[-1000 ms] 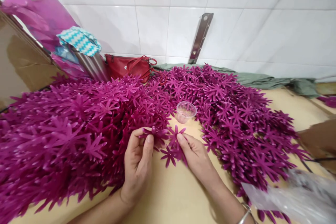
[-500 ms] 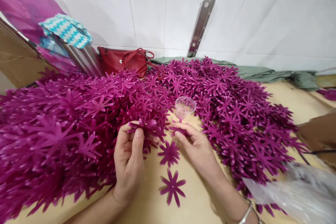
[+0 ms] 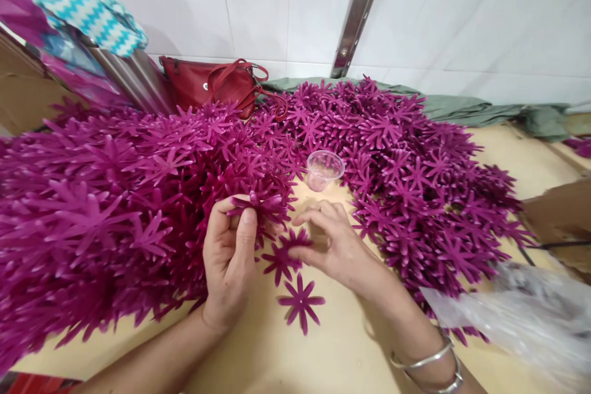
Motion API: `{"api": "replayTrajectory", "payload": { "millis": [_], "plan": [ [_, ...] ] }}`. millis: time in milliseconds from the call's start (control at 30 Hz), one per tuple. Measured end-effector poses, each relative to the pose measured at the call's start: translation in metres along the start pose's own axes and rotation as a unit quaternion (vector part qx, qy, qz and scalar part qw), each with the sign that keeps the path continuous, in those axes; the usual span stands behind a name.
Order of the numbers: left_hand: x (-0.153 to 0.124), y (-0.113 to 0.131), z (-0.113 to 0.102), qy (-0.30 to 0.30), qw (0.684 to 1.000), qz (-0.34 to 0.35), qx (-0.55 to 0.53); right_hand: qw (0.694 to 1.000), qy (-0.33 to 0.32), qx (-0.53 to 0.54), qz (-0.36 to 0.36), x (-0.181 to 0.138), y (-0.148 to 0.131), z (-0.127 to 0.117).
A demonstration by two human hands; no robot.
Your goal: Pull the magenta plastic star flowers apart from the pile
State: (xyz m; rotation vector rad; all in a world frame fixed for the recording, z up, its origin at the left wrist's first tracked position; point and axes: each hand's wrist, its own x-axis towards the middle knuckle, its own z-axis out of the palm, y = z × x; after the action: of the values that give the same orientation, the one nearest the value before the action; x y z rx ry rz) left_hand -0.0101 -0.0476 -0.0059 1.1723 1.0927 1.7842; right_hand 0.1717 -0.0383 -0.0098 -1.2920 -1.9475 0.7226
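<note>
My left hand (image 3: 231,265) is closed, pinching a purple artificial flower (image 3: 258,204) between thumb and fingers at the edge of the left heap. My right hand (image 3: 335,243) is open, thumb and index finger apart, with the thumb at the edge of loose purple petals (image 3: 281,260) on the table. Two flower pieces seem to overlap there, partly hidden behind the thumb. Nearer to me, a single flat flower (image 3: 301,303) with slim petals lies by itself. Just beyond the right hand stands a small clear plastic cup (image 3: 324,169); its contents are hard to make out.
Purple flowers form a big heap on the left (image 3: 101,215) and another on the right (image 3: 415,197). Behind them are a red handbag (image 3: 198,85), green cloth (image 3: 462,104) and a metal strip (image 3: 360,12) against the tiled wall. A clear plastic bag (image 3: 521,314) lies at right.
My right hand has let go of the flower it held, which now lies overlapping another on the table. My left hand keeps its flower. The view has tilted slightly downward.
</note>
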Motion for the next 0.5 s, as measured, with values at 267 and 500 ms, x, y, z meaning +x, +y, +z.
{"api": "replayTrajectory", "payload": {
  "millis": [267,500],
  "plan": [
    [-0.004,0.002,-0.002,-0.035,0.998,-0.039,-0.025,0.979,-0.001,0.189,0.074,-0.001,-0.002,0.006],
    [-0.004,0.004,-0.001,-0.048,0.996,-0.05,-0.05,0.934,0.032,0.317,0.159,0.006,-0.009,0.004]
  ]
}}
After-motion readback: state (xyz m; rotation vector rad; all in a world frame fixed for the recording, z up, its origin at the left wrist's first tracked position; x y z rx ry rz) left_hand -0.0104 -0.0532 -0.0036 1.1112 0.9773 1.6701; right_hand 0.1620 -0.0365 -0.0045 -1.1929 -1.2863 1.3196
